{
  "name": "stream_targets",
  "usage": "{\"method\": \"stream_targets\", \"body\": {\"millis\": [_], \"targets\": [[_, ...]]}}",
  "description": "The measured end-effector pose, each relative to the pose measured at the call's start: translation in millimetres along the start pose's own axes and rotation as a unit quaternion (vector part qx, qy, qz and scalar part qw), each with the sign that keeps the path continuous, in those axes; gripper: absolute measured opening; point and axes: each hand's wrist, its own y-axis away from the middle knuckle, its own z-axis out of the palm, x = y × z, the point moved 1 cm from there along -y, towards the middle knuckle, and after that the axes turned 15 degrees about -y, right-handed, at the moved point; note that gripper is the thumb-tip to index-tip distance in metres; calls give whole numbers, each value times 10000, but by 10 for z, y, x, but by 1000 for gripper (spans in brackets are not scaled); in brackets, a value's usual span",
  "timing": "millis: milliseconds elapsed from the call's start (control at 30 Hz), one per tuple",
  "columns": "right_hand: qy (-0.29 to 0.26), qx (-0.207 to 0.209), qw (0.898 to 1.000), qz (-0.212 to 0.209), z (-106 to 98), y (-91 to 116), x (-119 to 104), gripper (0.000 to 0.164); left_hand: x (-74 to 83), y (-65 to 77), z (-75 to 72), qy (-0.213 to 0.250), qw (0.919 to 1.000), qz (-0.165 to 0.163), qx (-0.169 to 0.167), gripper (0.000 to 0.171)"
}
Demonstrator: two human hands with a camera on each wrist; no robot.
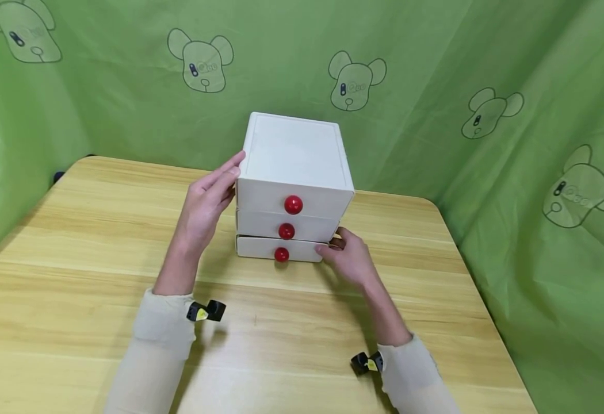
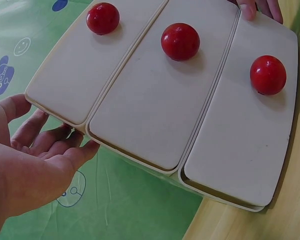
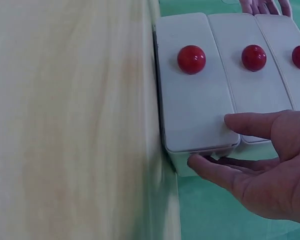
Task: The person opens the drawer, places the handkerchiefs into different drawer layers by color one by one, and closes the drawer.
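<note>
A white drawer box [image 1: 297, 150] with three stacked drawers stands on the table, each drawer front bearing a round red knob. My left hand [image 1: 203, 208] rests against the box's upper left side, its fingers extended along the wall. In the left wrist view, the thumb of the left hand [image 2: 35, 165] lies at the top drawer's edge. Low on the other side, my right hand [image 1: 351, 256] grips the right end of the bottom drawer [image 1: 257, 247]. The thumb of the right hand [image 3: 270, 165] presses on that drawer's front while its fingers go round to the side. A dark gap shows above the bottom drawer.
The wooden table [image 1: 74, 287] has rounded back corners. Behind it and along both sides hangs a green curtain [image 1: 281, 57] printed with bear heads. Small black devices [image 1: 206, 311] sit at both sleeve cuffs.
</note>
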Motion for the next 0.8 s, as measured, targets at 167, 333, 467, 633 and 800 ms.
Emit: {"method": "stream_targets", "body": {"millis": [167,333,467,633,800], "targets": [[-79,-130,9998,89,-22,-5,10,70,-5,-2,0,-7,10000,-22,-20,42],[-128,-430,9986,263,-25,-2,29,72,-11,-5,0,17,10000,1,-26,42],[-215,-646,9970,375,-29,-9,23,74,-6,-3,-4,1,10000,5,-44,43],[-411,-771,9952,433,-30,-32,5,75,3,4,-8,0,10000,21,-14,42],[-540,-727,9948,469,-31,-48,3,76,9,12,0,17,10000,14,-45,43]]}}
